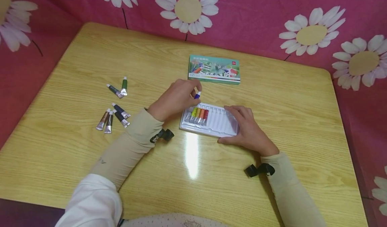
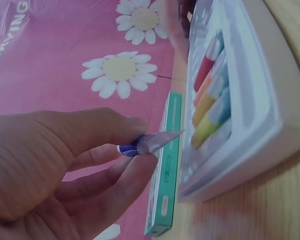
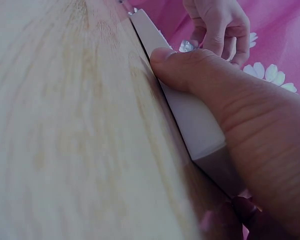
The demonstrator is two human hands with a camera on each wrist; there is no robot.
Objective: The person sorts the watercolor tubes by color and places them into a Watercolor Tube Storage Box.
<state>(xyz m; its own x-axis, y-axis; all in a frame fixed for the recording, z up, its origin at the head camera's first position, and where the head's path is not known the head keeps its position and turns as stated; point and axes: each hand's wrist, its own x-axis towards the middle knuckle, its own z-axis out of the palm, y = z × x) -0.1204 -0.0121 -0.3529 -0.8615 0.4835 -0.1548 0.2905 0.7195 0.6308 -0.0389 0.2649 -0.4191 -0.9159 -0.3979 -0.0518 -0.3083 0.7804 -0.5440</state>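
One held tube (image 1: 197, 95) — six loose tubes (image 1: 124, 87)

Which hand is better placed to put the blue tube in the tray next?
Probably the left hand: it already pinches the blue tube, close to the tray. The right hand holds the tray's right end, so it seems better kept there.
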